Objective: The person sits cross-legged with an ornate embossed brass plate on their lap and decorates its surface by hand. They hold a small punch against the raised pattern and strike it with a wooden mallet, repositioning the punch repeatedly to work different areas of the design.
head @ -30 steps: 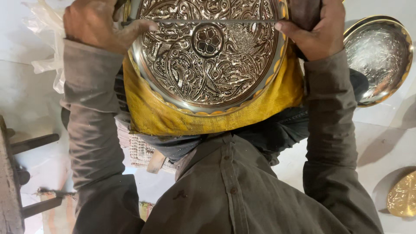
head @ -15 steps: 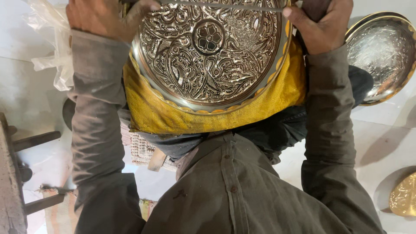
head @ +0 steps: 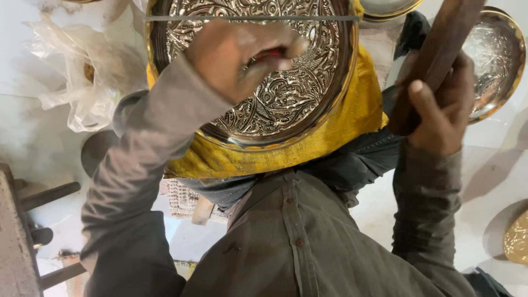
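A large round embossed metal plate (head: 297, 104) with a brassy rim rests on a yellow cloth (head: 330, 137) over my lap. My left hand (head: 239, 58) hovers over the plate's middle, fingers closed around a small tool with a red part. My right hand (head: 440, 107) is off the plate's right side, gripping a brown wooden handle (head: 440, 49) that rises out of the top of the view. A thin metal rod (head: 247, 18) lies across the plate's far part.
A second embossed plate (head: 495, 60) lies at the right on the white floor. A golden plate edge (head: 517, 239) shows at lower right. A crumpled clear plastic bag (head: 77, 77) sits at left. Dark metal bars (head: 38, 198) stand at lower left.
Both hands left the plate's rim. My left hand moved onto the plate's middle holding a small tool, and my right hand took up the wooden handle at the right.
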`<act>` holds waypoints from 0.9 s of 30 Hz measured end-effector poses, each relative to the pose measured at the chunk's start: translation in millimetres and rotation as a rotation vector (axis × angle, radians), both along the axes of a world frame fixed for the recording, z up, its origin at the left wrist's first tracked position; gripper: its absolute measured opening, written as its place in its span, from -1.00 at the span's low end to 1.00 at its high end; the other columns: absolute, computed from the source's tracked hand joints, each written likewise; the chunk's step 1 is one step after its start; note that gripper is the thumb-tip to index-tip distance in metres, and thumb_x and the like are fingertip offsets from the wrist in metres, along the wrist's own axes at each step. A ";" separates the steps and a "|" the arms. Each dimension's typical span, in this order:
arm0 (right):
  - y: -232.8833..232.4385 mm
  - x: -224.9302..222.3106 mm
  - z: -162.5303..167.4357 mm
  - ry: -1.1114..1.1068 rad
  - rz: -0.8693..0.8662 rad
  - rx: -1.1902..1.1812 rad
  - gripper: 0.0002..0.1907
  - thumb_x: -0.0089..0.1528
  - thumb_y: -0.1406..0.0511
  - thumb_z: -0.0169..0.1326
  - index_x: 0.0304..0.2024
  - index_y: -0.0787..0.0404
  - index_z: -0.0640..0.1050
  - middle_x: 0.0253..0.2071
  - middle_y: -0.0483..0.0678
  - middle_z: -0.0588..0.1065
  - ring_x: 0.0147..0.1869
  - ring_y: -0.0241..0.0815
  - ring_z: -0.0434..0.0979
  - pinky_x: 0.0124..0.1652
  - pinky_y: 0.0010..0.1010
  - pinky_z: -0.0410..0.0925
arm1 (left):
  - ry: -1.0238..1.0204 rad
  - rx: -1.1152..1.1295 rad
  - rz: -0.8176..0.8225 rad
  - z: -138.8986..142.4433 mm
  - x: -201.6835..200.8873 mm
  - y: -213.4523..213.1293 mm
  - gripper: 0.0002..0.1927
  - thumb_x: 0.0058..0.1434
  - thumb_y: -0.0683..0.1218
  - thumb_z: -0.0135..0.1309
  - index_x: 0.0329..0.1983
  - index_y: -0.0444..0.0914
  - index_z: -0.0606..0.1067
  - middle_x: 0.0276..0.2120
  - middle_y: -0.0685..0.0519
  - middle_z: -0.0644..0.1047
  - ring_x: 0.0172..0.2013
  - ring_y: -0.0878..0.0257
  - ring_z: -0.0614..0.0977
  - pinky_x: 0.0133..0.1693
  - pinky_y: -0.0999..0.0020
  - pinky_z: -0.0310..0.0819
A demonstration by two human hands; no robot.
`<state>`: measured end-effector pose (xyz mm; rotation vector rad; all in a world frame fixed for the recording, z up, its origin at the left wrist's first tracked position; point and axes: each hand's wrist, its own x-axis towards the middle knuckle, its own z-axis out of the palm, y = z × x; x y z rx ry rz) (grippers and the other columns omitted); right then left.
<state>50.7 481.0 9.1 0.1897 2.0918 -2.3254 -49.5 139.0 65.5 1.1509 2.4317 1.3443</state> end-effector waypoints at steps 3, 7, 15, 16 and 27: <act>-8.4 19.9 -7.2 0.019 0.031 0.139 -0.43 0.45 0.38 0.08 0.46 0.36 0.22 0.22 0.10 0.48 0.26 -0.15 0.52 0.29 -0.35 0.41 | -0.087 -0.053 -0.072 -17.8 -19.6 25.3 -0.81 0.47 -0.15 0.20 0.05 -0.29 0.49 -0.21 -0.10 0.63 -0.21 0.15 0.71 -0.07 0.23 0.65; -13.7 48.4 -13.5 0.013 0.011 0.298 -0.46 0.49 0.42 0.05 0.47 0.41 0.22 0.32 0.10 0.42 0.37 -0.19 0.44 0.34 -0.40 0.33 | 0.072 -0.048 -0.199 -46.2 -45.1 44.2 -0.66 0.23 -0.15 0.37 -0.04 -0.35 0.50 -0.27 -0.17 0.61 -0.23 -0.03 0.68 -0.16 0.05 0.55; -15.3 71.5 -14.2 -0.028 -0.040 0.415 -0.45 0.48 0.41 0.09 0.48 0.39 0.25 0.30 0.08 0.42 0.31 -0.22 0.44 0.32 -0.42 0.32 | 0.018 -0.143 -0.392 -69.8 -66.6 53.9 -0.62 0.11 -0.26 0.31 0.02 -0.24 0.58 -0.26 -0.07 0.67 -0.25 0.10 0.72 -0.26 0.19 0.60; -17.5 71.2 -12.2 -0.049 -0.047 0.447 -0.42 0.46 0.42 0.11 0.50 0.38 0.27 0.30 0.08 0.42 0.26 -0.23 0.44 0.30 -0.41 0.33 | 0.026 -0.128 -0.408 -68.3 -67.6 54.4 -0.58 0.09 -0.26 0.32 0.05 -0.23 0.58 -0.25 -0.08 0.66 -0.25 0.10 0.72 -0.27 0.19 0.59; -38.1 84.4 -5.9 -0.014 -0.063 0.635 -0.36 0.37 0.51 0.13 0.48 0.34 0.27 0.23 0.03 0.40 0.32 -0.19 0.45 0.29 -0.39 0.34 | 0.069 -0.367 -0.504 -58.8 -73.1 60.2 -0.48 0.09 -0.26 0.27 0.16 -0.11 0.56 -0.31 -0.01 0.66 -0.33 0.09 0.70 -0.32 0.15 0.56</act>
